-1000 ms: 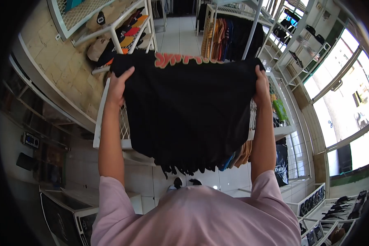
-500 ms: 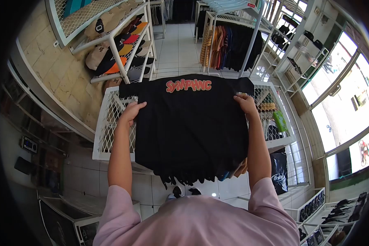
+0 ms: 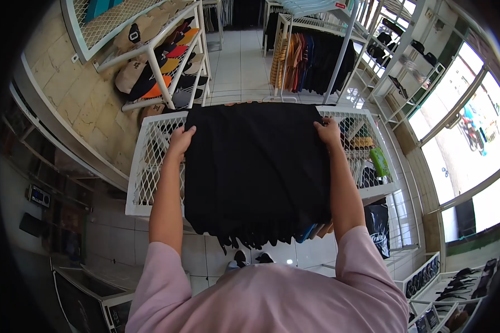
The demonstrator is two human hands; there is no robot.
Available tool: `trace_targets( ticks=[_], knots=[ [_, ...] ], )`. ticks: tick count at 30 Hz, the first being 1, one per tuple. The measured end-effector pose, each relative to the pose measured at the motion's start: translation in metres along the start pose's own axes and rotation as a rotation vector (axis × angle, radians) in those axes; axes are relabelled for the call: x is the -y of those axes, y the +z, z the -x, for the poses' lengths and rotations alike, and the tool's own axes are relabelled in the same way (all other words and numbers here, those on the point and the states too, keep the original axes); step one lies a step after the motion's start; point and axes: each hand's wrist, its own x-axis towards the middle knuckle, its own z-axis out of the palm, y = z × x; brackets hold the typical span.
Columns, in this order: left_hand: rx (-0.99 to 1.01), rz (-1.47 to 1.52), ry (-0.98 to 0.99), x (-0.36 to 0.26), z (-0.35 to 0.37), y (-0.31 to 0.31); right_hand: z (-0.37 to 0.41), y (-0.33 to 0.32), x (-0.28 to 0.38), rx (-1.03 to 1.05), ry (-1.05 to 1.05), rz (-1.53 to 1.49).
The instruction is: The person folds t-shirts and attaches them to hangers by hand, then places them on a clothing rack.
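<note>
A black T-shirt (image 3: pixel 255 161) lies spread over the white wire-mesh top of a rack (image 3: pixel 129 194). My left hand (image 3: pixel 180 140) pinches its left side near the far end, thumb on top. At the opposite side, my right hand (image 3: pixel 329 132) grips the shirt's edge in the same way. The collar and sleeves are out of sight at the far edge, where only a thin sliver of orange print shows. Below the near edge of the rack, dark garments hang with ragged-looking lower ends.
A green packet (image 3: pixel 379 161) lies on the mesh at right. Caps fill a shelf (image 3: pixel 175 72) at far left. Coloured shirts (image 3: pixel 300 62) hang on a rail ahead. A black bag (image 3: pixel 378 230) is below the right side. Glass doors (image 3: pixel 455 127) stand at right.
The shirt's upper part with its orange lettering and sleeves has turned over the far edge, out of view. Both hands moved slightly away from me, the right one also inward.
</note>
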Motion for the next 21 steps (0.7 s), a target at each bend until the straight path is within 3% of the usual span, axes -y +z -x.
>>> trace_targets(
  ticks=[3, 4, 5, 7, 9, 13, 17, 19, 21],
  knots=[
    [0.108, -0.048, 0.101, 0.005, -0.004, 0.000, -0.020, 0.008, -0.013, 0.117, -0.012, 0.047],
    [0.147, -0.066, 0.125, 0.014, -0.009, 0.001, -0.015, 0.003, 0.000, 0.054, -0.048, 0.033],
    [0.075, 0.004, 0.168, 0.024, -0.020, 0.003, -0.006, 0.001, 0.012, 0.000, -0.080, 0.024],
    [0.002, 0.019, 0.063, 0.027, -0.021, 0.010, 0.001, 0.006, 0.017, -0.057, -0.067, 0.015],
    [0.012, 0.014, 0.056, 0.016, -0.018, 0.010, 0.002, 0.004, 0.014, 0.020, -0.046, 0.095],
    [0.230, -0.037, 0.107, 0.031, 0.033, -0.005, 0.049, -0.025, 0.002, 0.140, -0.044, -0.002],
    [0.116, -0.120, 0.190, 0.053, 0.132, -0.017, 0.120, -0.051, -0.042, 0.125, -0.171, -0.002],
    [0.068, -0.226, 0.252, 0.067, 0.171, -0.026, 0.173, -0.079, -0.024, 0.130, -0.138, 0.047],
    [0.011, -0.404, 0.189, 0.065, 0.211, -0.027, 0.211, -0.095, -0.019, 0.117, -0.167, 0.087]
  ],
)
